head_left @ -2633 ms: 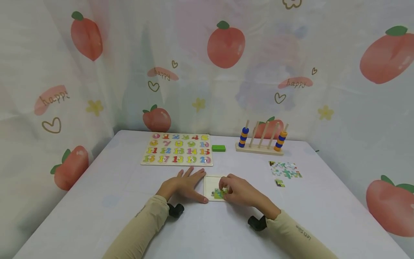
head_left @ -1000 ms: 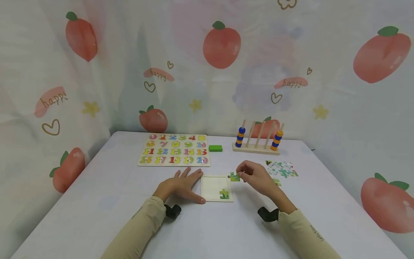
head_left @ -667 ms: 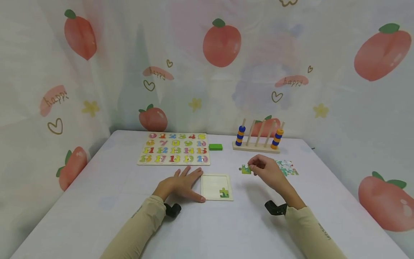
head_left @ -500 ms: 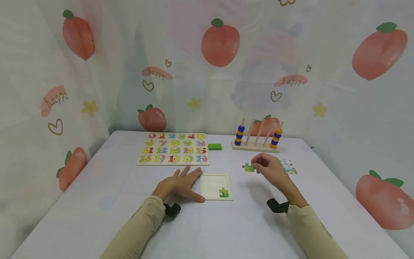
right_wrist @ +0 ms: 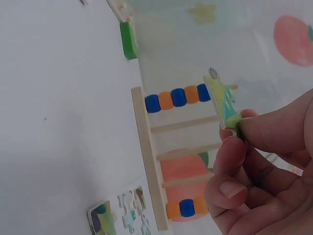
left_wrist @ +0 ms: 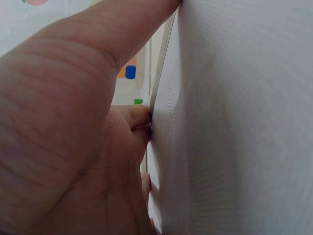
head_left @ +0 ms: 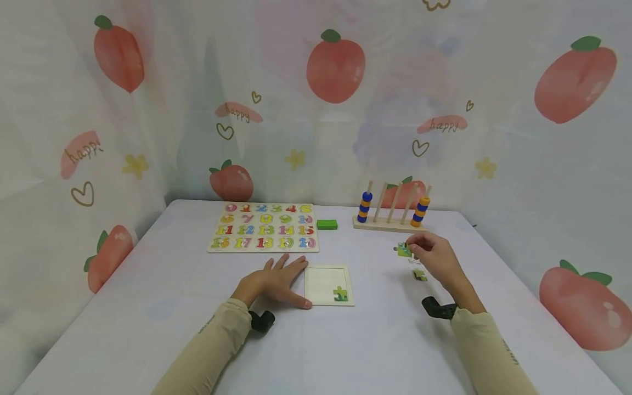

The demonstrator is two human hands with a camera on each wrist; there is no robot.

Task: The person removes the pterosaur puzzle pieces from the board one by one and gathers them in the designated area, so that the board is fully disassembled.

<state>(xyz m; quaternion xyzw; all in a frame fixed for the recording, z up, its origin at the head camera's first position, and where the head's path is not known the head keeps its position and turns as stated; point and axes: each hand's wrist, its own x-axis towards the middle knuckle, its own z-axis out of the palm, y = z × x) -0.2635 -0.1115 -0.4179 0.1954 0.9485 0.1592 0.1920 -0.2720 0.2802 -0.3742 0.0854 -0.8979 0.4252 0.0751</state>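
Between thumb and fingers my right hand [head_left: 436,258] pinches a green jigsaw piece [head_left: 402,250], held above the table; the right wrist view shows the same piece [right_wrist: 223,102] from its edge. Below that hand lies a loose green piece [head_left: 420,275], with more pieces [right_wrist: 131,210] partly hidden behind the hand in the head view. My left hand [head_left: 276,284] rests with spread, straight fingers against the left side of a square wooden puzzle tray [head_left: 323,302]. One green piece [head_left: 340,294] sits in the tray's lower right corner.
A number puzzle board [head_left: 264,252] lies at the back left, with a green block [head_left: 327,225] beside it. At the back right stands a wooden bead rack [head_left: 387,225] with blue and orange beads on its end pegs. A printed curtain hangs behind the table.
My right hand has lifted a green piece from the tray and carried it right, over toward the loose pieces. Another green piece stays in the tray's corner. The left hand has kept its place.
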